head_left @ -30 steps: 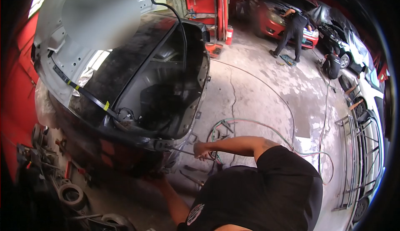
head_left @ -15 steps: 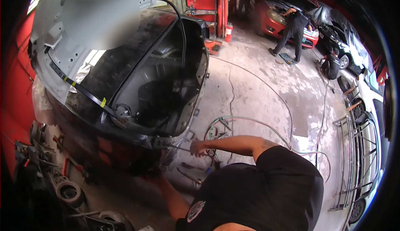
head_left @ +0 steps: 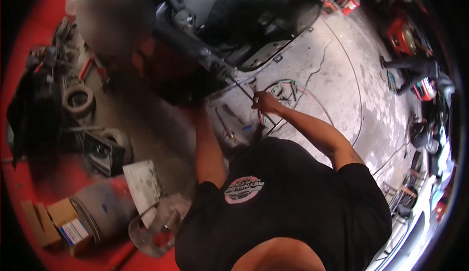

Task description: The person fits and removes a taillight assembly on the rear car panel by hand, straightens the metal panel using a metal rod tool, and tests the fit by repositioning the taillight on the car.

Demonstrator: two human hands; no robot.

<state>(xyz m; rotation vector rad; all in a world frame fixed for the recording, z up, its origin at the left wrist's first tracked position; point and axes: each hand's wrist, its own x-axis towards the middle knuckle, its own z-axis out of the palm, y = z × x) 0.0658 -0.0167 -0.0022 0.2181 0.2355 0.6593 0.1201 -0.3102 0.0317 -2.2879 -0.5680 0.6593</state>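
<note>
My right hand (head_left: 265, 102) is closed around the end of a thin dark rod (head_left: 243, 88), which slants up and left to the edge of the dark car body (head_left: 215, 62). Low against the shadowed underside of that body is my left hand (head_left: 192, 107); its fingers are lost in the dark, so what it touches cannot be made out. Tools with long handles (head_left: 225, 124) lie on the floor between my arms.
Coiled hoses (head_left: 312, 96) lie on the floor at right. Left stand tyres (head_left: 78, 99), metal parts, a drum (head_left: 105, 207) and cardboard boxes (head_left: 64, 216). A bent-over person (head_left: 415, 65) works by a red car (head_left: 400, 35) at far right.
The view has swung down and left, so the car body sits higher and the boxes and drum have come into view. My right hand stays on the rod.
</note>
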